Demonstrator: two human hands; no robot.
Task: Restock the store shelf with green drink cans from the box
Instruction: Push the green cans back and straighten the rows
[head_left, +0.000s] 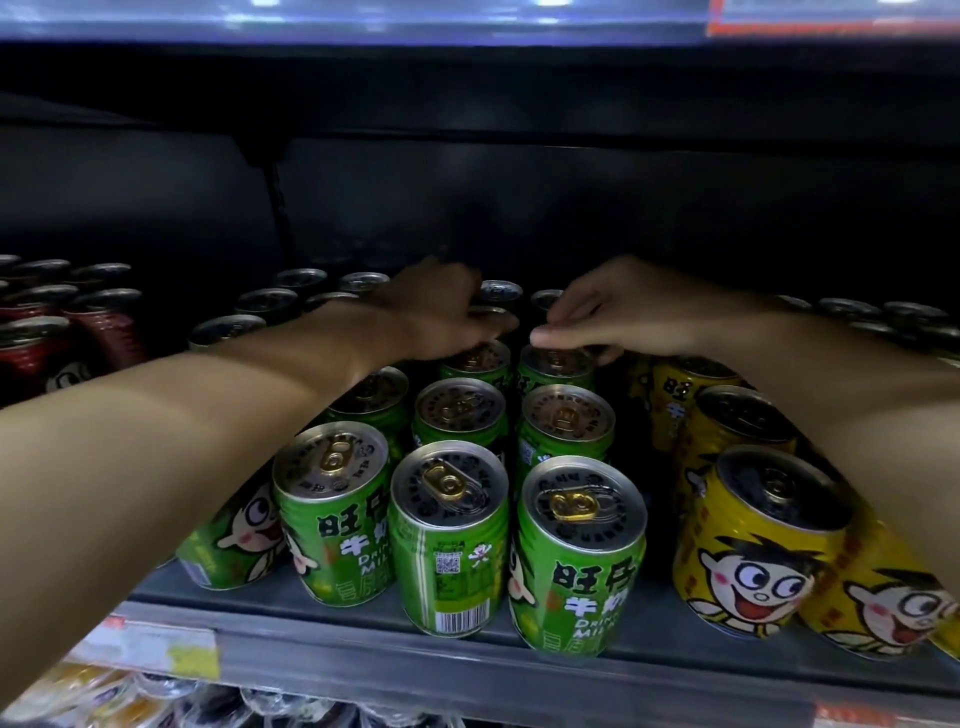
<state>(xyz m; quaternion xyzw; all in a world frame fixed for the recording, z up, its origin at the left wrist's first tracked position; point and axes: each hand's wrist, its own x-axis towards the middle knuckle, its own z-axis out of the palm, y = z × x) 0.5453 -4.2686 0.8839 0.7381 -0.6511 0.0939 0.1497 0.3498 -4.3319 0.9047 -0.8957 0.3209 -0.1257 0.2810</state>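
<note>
Both hands were deep in the shelf (363, 639) over the green cans (452, 540). Left hand (441, 312) lay curled over the top of a rear can in the middle row; whether that grip was closed on it, can't tell. Right hand (597, 317) pinched the lid rim of the rear can in the right row. Cans stood upright, axes vertical, directly below each grip. Rows ran front to back. Box not in view. Yellow cans (753, 545) sat just right.

Grey shelf (322, 631); green cans (447, 540), yellow cans (753, 545), red cans (41, 353) upright
</note>
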